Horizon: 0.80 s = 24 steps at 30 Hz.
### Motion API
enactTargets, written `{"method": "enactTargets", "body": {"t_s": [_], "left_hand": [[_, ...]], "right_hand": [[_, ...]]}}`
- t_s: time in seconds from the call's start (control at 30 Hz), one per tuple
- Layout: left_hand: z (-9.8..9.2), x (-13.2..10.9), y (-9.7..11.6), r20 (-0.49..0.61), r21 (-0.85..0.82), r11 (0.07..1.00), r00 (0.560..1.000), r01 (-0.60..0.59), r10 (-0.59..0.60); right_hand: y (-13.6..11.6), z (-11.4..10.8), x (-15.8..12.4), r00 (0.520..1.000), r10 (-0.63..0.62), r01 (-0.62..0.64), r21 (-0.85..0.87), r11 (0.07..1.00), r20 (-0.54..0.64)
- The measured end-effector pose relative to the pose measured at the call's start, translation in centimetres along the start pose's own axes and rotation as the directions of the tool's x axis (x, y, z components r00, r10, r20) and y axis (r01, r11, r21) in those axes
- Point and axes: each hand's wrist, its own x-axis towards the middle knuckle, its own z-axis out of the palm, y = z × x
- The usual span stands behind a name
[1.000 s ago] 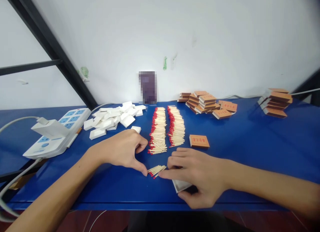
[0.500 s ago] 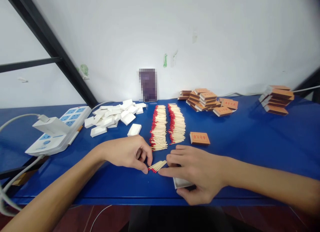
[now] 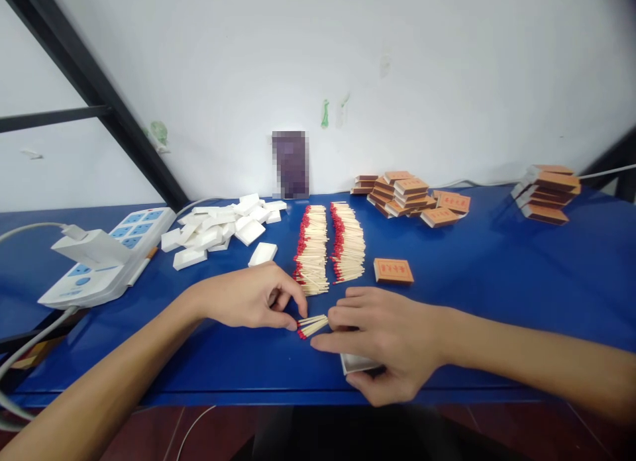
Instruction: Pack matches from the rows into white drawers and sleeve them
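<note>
A small bunch of red-tipped matches [image 3: 314,326] lies on the blue table between my hands. The thumb and forefinger of my left hand [image 3: 253,297] are curled close together at the red heads, pinching at the bunch. My right hand [image 3: 385,342] is wrapped over a white matchbox tray [image 3: 356,363], with its forefinger stretched toward the wooden ends. Most of the tray and whatever is in it are hidden under the palm. Just beyond, two long rows of matches, a left row [image 3: 313,249] and a right row [image 3: 348,242], lie side by side.
White trays [image 3: 211,228] are heaped at the back left, with a single tray [image 3: 262,254] nearer. An orange matchbox cover [image 3: 393,271] lies right of the rows. More covers [image 3: 405,189] and a stack [image 3: 549,193] stand behind. A power strip [image 3: 119,249] lies left.
The left fingertips have shifted slightly up and right along the bunch, and its matches are now fewer and more fanned out. The right hand stays around the tray. The whole view has shifted a little.
</note>
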Motion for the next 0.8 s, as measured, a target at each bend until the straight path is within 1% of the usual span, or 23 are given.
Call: {"method": "enactTargets", "body": {"t_s": [0.13, 0.3, 0.4, 0.47, 0.6, 0.8], "left_hand": [[0.1, 0.0, -0.1, -0.020, -0.008, 1.000, 1.000, -0.013, 0.013], [0.1, 0.1, -0.2, -0.030, -0.042, 0.997, 0.998, -0.063, 0.062], [0.1, 0.2, 0.0, -0.024, -0.041, 0.997, 0.997, -0.069, 0.068], [0.3, 0.2, 0.1, -0.041, -0.032, 0.998, 0.998, -0.054, 0.053], [0.8, 0.4, 0.2, -0.092, 0.048, 0.999, 0.995, -0.024, 0.028], [1.5, 0.4, 0.9, -0.129, 0.198, 0.979, 0.989, -0.045, 0.072]], "right_hand": [[0.2, 0.1, -0.4, 0.998, 0.023, -0.022, 0.018, 1.000, -0.064], [0.2, -0.2, -0.5, 0.998, 0.029, -0.027, 0.035, 0.999, -0.059], [0.2, -0.4, -0.3, 0.999, 0.009, -0.010, -0.030, 0.999, -0.038], [0.2, -0.5, -0.2, 1.000, -0.001, -0.001, -0.090, 0.996, -0.020], [0.3, -0.5, -0.1, 0.999, 0.010, -0.014, -0.107, 0.994, -0.040], [0.4, -0.3, -0.2, 0.998, 0.024, -0.030, -0.090, 0.996, -0.063]]}}
